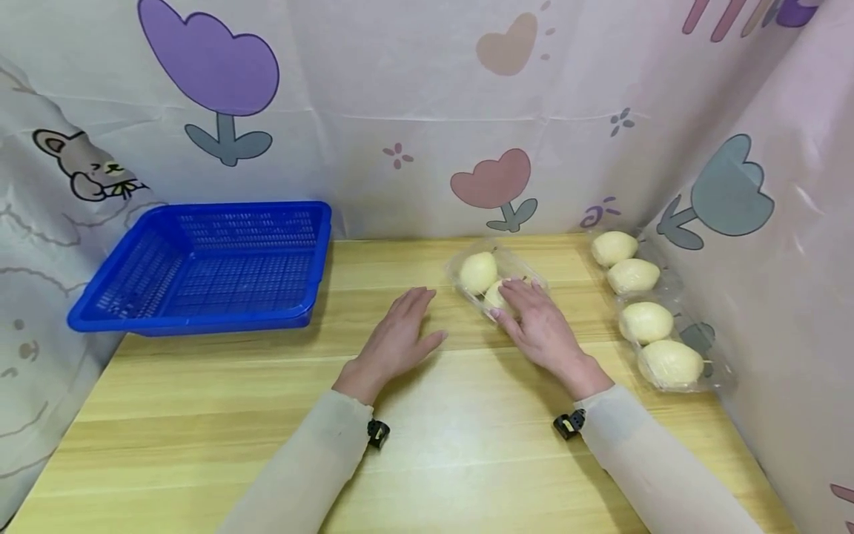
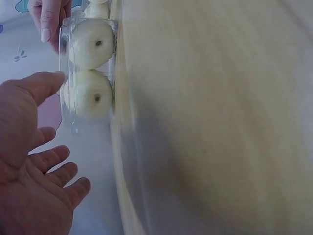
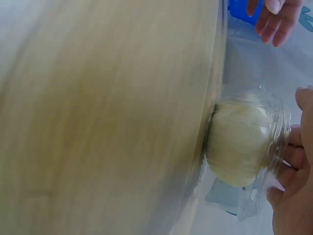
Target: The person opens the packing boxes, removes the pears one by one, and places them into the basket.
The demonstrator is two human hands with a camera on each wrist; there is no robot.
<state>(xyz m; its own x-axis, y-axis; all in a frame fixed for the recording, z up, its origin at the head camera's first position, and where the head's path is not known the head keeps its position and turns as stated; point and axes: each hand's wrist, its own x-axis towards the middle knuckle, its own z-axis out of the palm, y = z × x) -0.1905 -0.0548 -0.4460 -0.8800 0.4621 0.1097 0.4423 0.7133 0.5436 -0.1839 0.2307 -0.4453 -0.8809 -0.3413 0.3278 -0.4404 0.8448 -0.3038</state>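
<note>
A clear plastic box (image 1: 517,265) with two pale yellow pears (image 1: 478,273) lies toward the back of the wooden table. My right hand (image 1: 545,332) rests on its near right side, with the fingers lying over the lid and partly covering one pear. In the right wrist view, the fingers of that hand touch the box's clear plastic (image 3: 274,142). My left hand (image 1: 395,343) hovers to the left of the box with fingers extended and holds nothing. In the left wrist view, the left thumb appears close to the box; whether it touches cannot be told.
At the back left stands a blue plastic basket (image 1: 200,324) with perforated walls. Along the right edge are more clear boxes with pears (image 1: 646,322). A patterned curtain (image 1: 373,81) hangs behind the wooden table (image 1: 434,445) and along its sides.
</note>
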